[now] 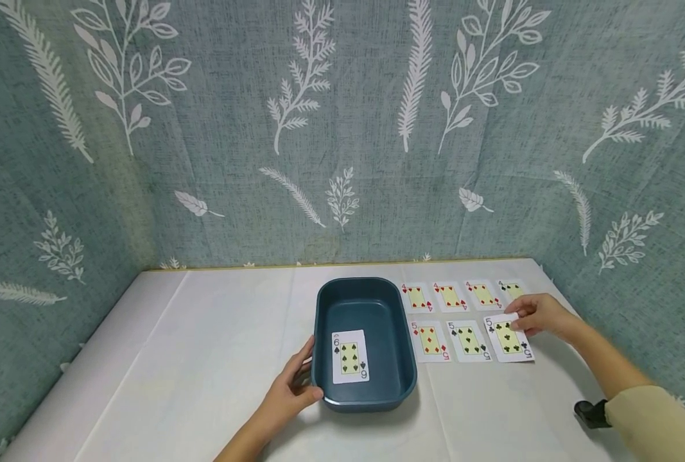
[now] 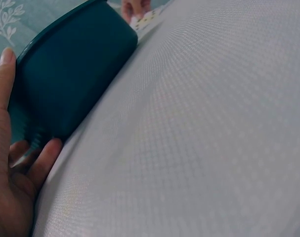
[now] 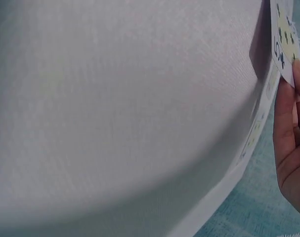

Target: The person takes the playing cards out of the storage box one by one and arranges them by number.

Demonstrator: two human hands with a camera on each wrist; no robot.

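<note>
My right hand [image 1: 544, 314] pinches a five of clubs [image 1: 508, 340] between thumb and fingers at the right end of the lower card row. In the right wrist view, the five of clubs [image 3: 283, 42] is tilted, with part of it raised above the table. Beside it lie a five of spades [image 1: 467, 341] and a five of diamonds [image 1: 430, 342]. My left hand [image 1: 290, 385] holds the near left corner of a dark blue-green plastic tub [image 1: 365, 405]. Inside the tub, a six of spades [image 1: 350, 357] lies face up.
Behind the fives runs a row of several fours, including a four of diamonds [image 1: 483, 296] and a black four [image 1: 511, 289] near my right hand. A white cloth [image 1: 203, 359] covers the table. Patterned blue-green fabric [image 1: 377, 212] stands at the back and sides.
</note>
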